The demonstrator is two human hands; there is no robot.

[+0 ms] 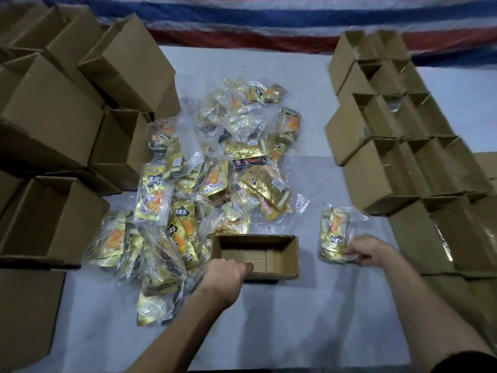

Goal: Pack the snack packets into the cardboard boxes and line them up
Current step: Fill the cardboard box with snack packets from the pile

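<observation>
A small open brown cardboard box (291, 255) stands on the pale grey table (295, 319) near the person, its inside bare. The left hand (228, 275) is clenched on the box's near wall at the left corner, fingers curled over the rim. Just right of the box, the right hand (368, 251) grasps the near edge of a clear plastic bag of gold snack packets (333, 235), which lies apart from the box.

A loose pile of gold-and-orange snack packets in clear wrappers (209, 170) spreads from the middle of the table to the box's left and far sides. Open brown cartons in rows (403, 146) fill the right side. Larger brown cartons in a heap (53, 117) crowd the left. A red, white and blue striped sheet (269, 20) runs along the far edge.
</observation>
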